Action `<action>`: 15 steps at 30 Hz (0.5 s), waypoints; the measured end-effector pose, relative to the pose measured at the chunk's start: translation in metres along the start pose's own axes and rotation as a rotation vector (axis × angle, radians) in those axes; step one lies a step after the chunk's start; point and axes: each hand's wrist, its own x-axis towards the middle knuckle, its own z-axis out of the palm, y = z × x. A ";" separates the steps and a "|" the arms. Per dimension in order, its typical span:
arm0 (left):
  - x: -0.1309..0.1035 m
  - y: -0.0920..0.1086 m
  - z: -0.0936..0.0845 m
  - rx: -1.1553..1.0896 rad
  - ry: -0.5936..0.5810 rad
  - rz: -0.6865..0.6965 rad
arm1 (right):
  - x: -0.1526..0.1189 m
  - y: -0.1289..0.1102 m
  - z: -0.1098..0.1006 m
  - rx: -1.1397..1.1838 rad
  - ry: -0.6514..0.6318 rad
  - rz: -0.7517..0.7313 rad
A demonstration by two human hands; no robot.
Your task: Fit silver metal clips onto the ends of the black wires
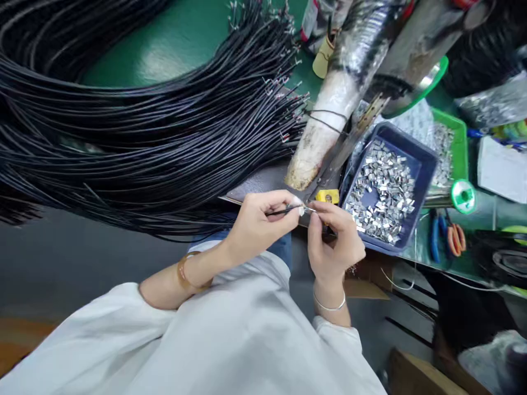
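Observation:
My left hand (pixel 263 222) pinches a thin black cable (pixel 282 210) close to its end, just beyond the table's front edge. Facing it, my right hand (pixel 334 236) has thumb and forefinger pressed together on the cable's thin tip wires (pixel 309 209). The fingertips of both hands almost meet. A large bundle of black cables (pixel 164 131) lies at the left, its stripped ends pointing right. Right of my hands is a dark blue tray (pixel 424 159) holding many small metal clips (pixel 382 203).
A plastic-wrapped tube (pixel 325 120) slants down towards my hands, near a yellow block (pixel 328 196). Further right are a green bin (pixel 460 142), a green-ended spool (pixel 463 196), blue-handled pliers (pixel 435 238) and an orange-handled tool (pixel 456 240). Cardboard boxes (pixel 424 376) stand below the table.

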 end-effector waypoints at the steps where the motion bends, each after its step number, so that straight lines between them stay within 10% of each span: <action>1: -0.003 -0.001 0.000 0.061 0.016 0.057 | 0.002 0.000 -0.001 0.019 -0.002 0.014; 8: -0.010 -0.004 -0.002 0.422 0.058 0.569 | 0.010 0.002 -0.016 0.284 -0.017 0.151; 15: 0.000 0.005 -0.023 -0.164 -0.395 -0.099 | 0.003 0.006 -0.011 0.259 0.016 0.051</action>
